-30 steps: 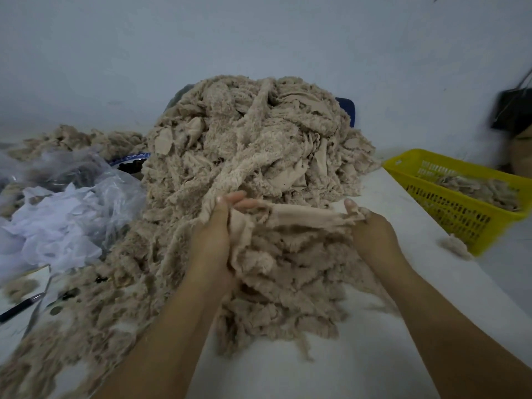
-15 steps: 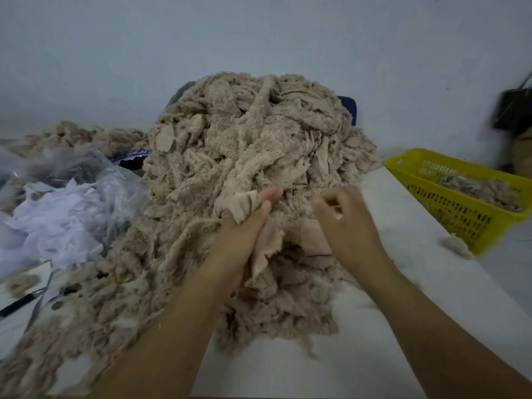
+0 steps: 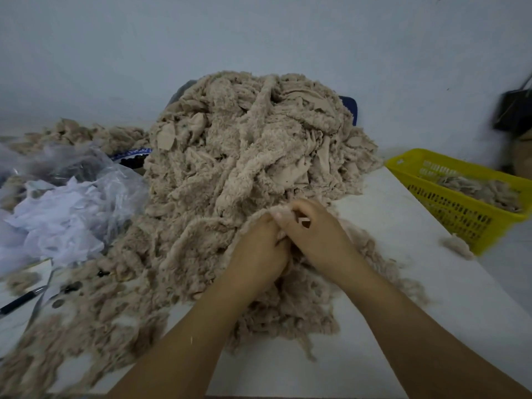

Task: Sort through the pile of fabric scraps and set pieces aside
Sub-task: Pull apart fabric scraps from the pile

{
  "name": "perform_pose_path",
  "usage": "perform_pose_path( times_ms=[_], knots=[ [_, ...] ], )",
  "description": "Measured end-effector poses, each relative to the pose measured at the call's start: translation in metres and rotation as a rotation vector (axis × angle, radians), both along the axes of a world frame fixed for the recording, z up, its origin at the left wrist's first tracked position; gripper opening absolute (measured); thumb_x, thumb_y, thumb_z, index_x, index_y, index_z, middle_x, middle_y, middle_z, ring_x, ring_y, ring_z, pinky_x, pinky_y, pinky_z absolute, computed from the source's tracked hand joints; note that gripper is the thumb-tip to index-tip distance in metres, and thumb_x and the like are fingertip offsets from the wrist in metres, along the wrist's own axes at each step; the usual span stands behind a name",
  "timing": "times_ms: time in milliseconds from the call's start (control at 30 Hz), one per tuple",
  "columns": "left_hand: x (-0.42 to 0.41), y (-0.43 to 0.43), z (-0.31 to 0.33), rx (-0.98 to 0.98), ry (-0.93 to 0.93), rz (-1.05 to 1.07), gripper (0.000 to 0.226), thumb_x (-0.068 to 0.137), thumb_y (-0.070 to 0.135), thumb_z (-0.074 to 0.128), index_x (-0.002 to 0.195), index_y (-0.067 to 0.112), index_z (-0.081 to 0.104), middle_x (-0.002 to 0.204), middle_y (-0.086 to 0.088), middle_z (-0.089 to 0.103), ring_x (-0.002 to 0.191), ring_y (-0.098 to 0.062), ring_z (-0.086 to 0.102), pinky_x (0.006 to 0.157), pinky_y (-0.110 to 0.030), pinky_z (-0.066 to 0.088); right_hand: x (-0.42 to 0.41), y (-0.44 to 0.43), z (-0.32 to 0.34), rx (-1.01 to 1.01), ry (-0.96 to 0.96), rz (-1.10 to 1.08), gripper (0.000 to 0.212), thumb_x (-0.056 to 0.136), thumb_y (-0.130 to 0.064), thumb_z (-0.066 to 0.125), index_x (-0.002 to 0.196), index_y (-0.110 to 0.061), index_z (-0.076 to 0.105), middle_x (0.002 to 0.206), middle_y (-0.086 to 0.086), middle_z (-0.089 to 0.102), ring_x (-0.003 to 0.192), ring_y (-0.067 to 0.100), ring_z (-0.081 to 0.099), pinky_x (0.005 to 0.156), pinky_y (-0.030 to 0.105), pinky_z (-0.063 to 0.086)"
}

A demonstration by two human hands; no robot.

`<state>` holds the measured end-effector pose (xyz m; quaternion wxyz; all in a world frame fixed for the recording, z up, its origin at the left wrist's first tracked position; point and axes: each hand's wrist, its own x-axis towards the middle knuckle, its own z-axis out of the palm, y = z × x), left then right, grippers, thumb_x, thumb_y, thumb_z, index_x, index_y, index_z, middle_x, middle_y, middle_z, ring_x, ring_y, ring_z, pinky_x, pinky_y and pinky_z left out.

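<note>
A tall pile of beige fleece fabric scraps (image 3: 253, 145) fills the middle of the white table (image 3: 403, 254), with loose scraps spread toward the near left. My left hand (image 3: 259, 251) and my right hand (image 3: 316, 234) meet at the foot of the pile, fingers curled around a bunched beige scrap (image 3: 280, 210) whose edge shows above the knuckles. Most of that scrap is hidden between the hands.
A yellow plastic basket (image 3: 449, 203) with several beige scraps stands at the right table edge, a stray tuft (image 3: 457, 246) beside it. Clear plastic bags with white material (image 3: 66, 214) lie at left. A pen (image 3: 20, 302) lies near the left edge. A blue chair back (image 3: 349, 106) shows behind the pile.
Both hands came together and dropped lower at the pile's foot. The scrap that was stretched between them, then bunched in the left hand, is now gathered between both hands.
</note>
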<state>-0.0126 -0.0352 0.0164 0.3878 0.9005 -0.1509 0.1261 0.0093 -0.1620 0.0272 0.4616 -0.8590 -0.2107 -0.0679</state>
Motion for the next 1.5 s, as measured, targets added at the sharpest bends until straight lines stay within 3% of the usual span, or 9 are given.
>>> perform_pose_path(
  times_ms=[100,267,733,867,967,1100,1200,1367,1500],
  knots=[
    [0.000,0.000,-0.004,0.150,0.025,0.047,0.036,0.104,0.017,0.037,0.134,0.015,0.057,0.111,-0.005,0.056,0.095,-0.025,0.054,0.079,-0.044,0.049,0.001,-0.004,0.001,0.152,0.092,-0.021,0.026,0.101,-0.036,0.052,0.081,-0.022,0.060,0.087,-0.002,0.060,0.078,0.012,0.057,0.070,0.026,0.042],
    [-0.003,0.002,0.002,-0.035,0.189,0.118,0.026,0.102,0.017,0.041,0.087,0.014,0.062,0.078,0.000,0.063,0.077,-0.026,0.060,0.071,-0.037,0.048,0.008,-0.010,-0.002,0.645,0.398,-0.179,0.031,0.100,-0.038,0.054,0.072,-0.025,0.054,0.090,-0.010,0.063,0.096,0.011,0.061,0.080,0.028,0.047],
    [-0.005,0.020,0.026,-0.365,0.732,-0.239,0.025,0.070,0.002,0.047,0.059,0.007,0.069,0.058,-0.009,0.066,0.055,-0.013,0.061,0.058,-0.017,0.049,0.050,-0.016,-0.005,1.015,0.635,-0.528,0.029,0.092,0.000,0.047,0.067,-0.014,0.055,0.056,0.000,0.047,0.038,0.008,0.040,0.036,0.020,0.030],
    [0.000,0.040,0.021,-0.895,0.745,-0.090,0.028,0.090,-0.001,0.044,0.106,0.001,0.067,0.079,-0.010,0.075,0.066,-0.015,0.069,0.057,-0.022,0.054,0.064,-0.057,0.008,0.984,0.623,-0.516,0.012,0.096,-0.007,0.054,0.085,-0.008,0.058,0.054,-0.001,0.049,0.038,0.006,0.041,0.038,0.020,0.030],
    [0.014,0.036,0.023,-1.212,0.695,-0.018,0.035,0.103,0.018,0.043,0.128,0.001,0.061,0.098,-0.005,0.077,0.066,-0.012,0.071,0.057,-0.024,0.056,0.051,-0.039,0.002,0.450,0.598,-0.296,0.007,0.098,-0.021,0.058,0.098,-0.014,0.059,0.073,-0.001,0.056,0.065,0.012,0.054,0.056,0.026,0.044],
    [0.016,0.032,0.028,-1.380,0.674,-0.153,0.059,0.108,0.040,0.032,0.108,0.000,0.076,0.101,-0.010,0.075,0.086,-0.015,0.073,0.081,-0.030,0.057,0.018,-0.024,-0.007,0.192,0.366,-0.167,0.030,0.096,-0.060,0.045,0.116,-0.041,0.058,0.112,-0.023,0.055,0.109,0.005,0.057,0.088,0.027,0.046],
    [0.015,0.030,0.035,-1.550,0.590,-0.161,0.070,0.109,0.039,0.027,0.082,0.002,0.081,0.102,-0.014,0.076,0.088,-0.017,0.075,0.075,-0.028,0.060,-0.013,0.002,-0.012,0.205,0.246,0.080,0.036,0.079,-0.085,0.041,0.102,-0.060,0.054,0.099,-0.046,0.058,0.096,-0.025,0.052,0.071,0.006,0.041],
    [0.017,0.039,0.052,-1.896,0.440,-0.169,0.043,0.108,0.032,0.037,0.123,-0.003,0.059,0.099,-0.021,0.075,0.073,-0.021,0.075,0.063,-0.026,0.061,-0.012,0.015,-0.043,-0.044,0.256,0.148,0.021,0.093,-0.040,0.058,0.074,-0.031,0.055,0.061,-0.021,0.058,0.056,-0.011,0.052,0.055,0.017,0.040],
    [0.021,0.076,0.058,-1.860,0.238,-0.039,0.025,0.107,0.020,0.040,0.117,0.005,0.057,0.078,-0.005,0.066,0.049,-0.005,0.053,0.040,-0.015,0.039,0.005,-0.025,-0.034,0.037,0.293,0.055,0.012,0.095,-0.027,0.062,0.098,-0.039,0.062,0.087,-0.026,0.064,0.064,-0.017,0.058,0.057,0.005,0.043]
  ],
)
